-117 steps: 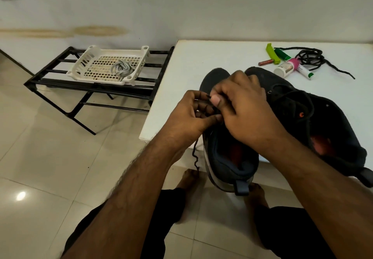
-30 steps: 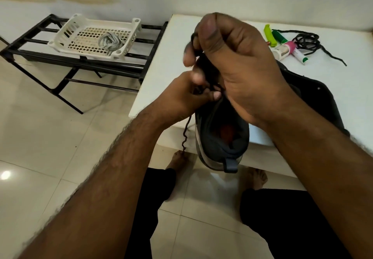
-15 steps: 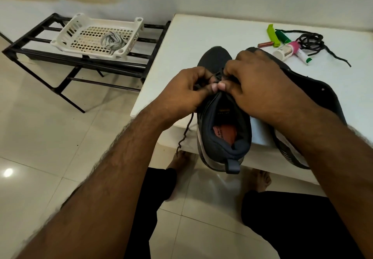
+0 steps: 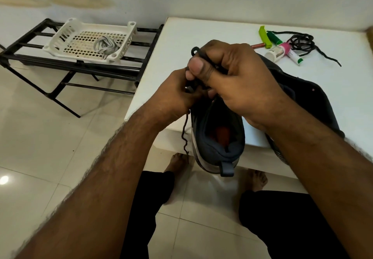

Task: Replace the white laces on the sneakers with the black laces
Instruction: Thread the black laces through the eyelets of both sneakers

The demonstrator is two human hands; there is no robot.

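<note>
The person stands at the edge of a white table [image 4: 201, 34], a dark grey fabric sneaker [image 4: 219, 135] hanging heel-first over that edge. The right hand [image 4: 238, 83] is raised above the shoe's tongue, thumb and curled fingers pinching a thin black lace [image 4: 198, 56] that loops out above the thumb. The left hand [image 4: 177, 93] is curled at the eyelets, gripping the same lace; its free end dangles down beside the shoe. A second dark sneaker [image 4: 314, 101] lies just behind the right wrist. Farther back on the table rests a coiled spare black lace [image 4: 302, 42], near small tubes. On a black metal rack [image 4: 84, 67] a white plastic basket [image 4: 60, 38] holds pale greyish laces [image 4: 105, 45].
</note>
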